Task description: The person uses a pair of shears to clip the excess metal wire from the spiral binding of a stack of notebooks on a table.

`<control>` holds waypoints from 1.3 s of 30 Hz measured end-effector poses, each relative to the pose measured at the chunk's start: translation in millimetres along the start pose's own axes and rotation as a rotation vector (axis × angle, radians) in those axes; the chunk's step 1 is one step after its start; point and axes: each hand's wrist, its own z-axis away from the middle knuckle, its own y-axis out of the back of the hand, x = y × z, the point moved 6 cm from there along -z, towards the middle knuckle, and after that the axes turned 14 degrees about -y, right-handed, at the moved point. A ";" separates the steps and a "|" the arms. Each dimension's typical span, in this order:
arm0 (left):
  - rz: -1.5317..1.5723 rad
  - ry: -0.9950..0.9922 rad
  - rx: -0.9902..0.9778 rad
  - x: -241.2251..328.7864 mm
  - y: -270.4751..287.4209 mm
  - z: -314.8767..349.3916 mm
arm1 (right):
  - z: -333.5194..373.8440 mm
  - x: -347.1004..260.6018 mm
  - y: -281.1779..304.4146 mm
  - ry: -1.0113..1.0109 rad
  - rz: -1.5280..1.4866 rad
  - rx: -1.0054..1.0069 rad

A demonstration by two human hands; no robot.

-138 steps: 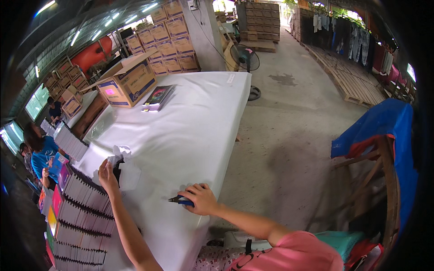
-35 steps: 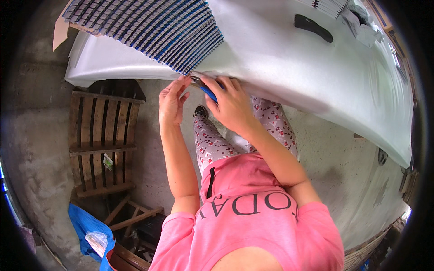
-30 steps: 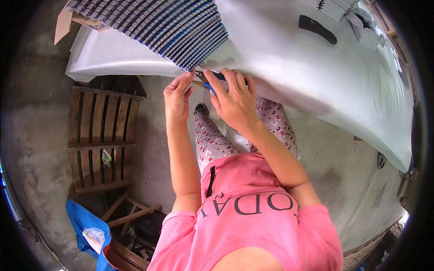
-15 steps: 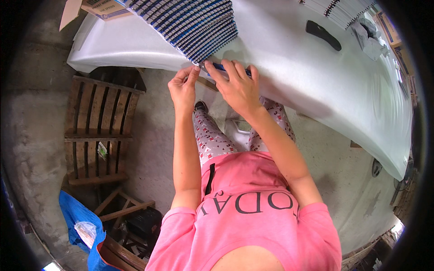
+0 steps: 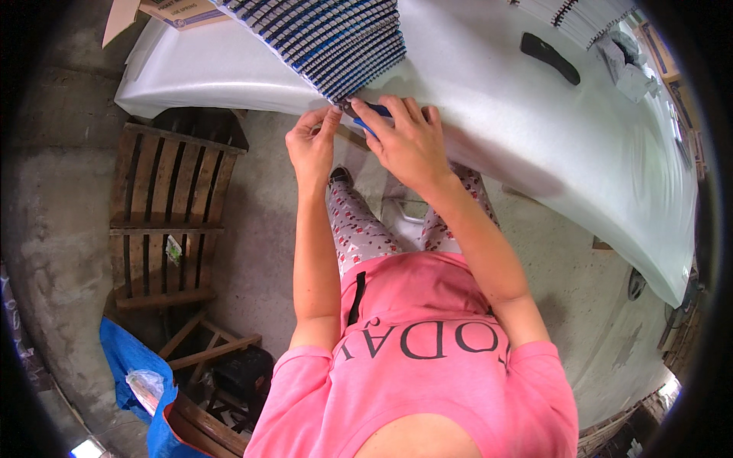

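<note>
Nearest in view, a pink shirt and patterned trousers are seen from above, with both forearms reaching away toward the near edge of the desk (image 5: 489, 122), which is covered in white sheeting. To the left, on the concrete floor, a wooden pallet (image 5: 172, 214) is laid flat, and a blue tarpaulin (image 5: 130, 359) is bunched below it.

At the desk edge, the left hand (image 5: 311, 145) is closed in a narrow pinch, its fingertips pressed against the near corner of a fanned stack of spiral-bound notebooks (image 5: 336, 38). The right hand (image 5: 408, 141) is laid just beside it, fingers curled over a blue-handled tool (image 5: 370, 114), of which only a small part shows; whether it is pliers or a cutter cannot be told. The tool's tip is held touching the nearest notebook's wire binding.

The step in hand is judged to be work on the binding end of the nearest notebook. For the next move, a steady pinch by the left hand and a small, precise squeeze of the tool would be called for.

Farther off, a dark flat object (image 5: 550, 57) is left on the sheeting, with small boxes (image 5: 626, 65) beyond it to the right.
</note>
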 end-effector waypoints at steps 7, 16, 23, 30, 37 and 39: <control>-0.023 -0.019 0.010 -0.3 2.7 -3.0 | 4.7 -5.3 -5.1 -0.150 -0.139 -0.052; -0.030 0.022 -0.011 2.8 0.5 -3.5 | 5.8 17.4 -42.4 -0.791 -1.088 -0.867; -0.017 -0.023 -0.063 5.6 7.8 -7.3 | 4.5 -5.7 11.7 -0.199 -0.155 -0.033; -0.035 -0.011 -0.068 7.0 6.9 -8.7 | 0.5 -11.2 11.8 -0.184 -0.109 -0.021; -0.028 0.019 -0.044 2.1 7.0 -8.3 | -0.1 -11.8 10.5 -0.149 -0.106 -0.002; -0.042 0.029 -0.037 4.2 7.6 -7.9 | -1.1 -11.9 7.3 -0.150 -0.091 -0.046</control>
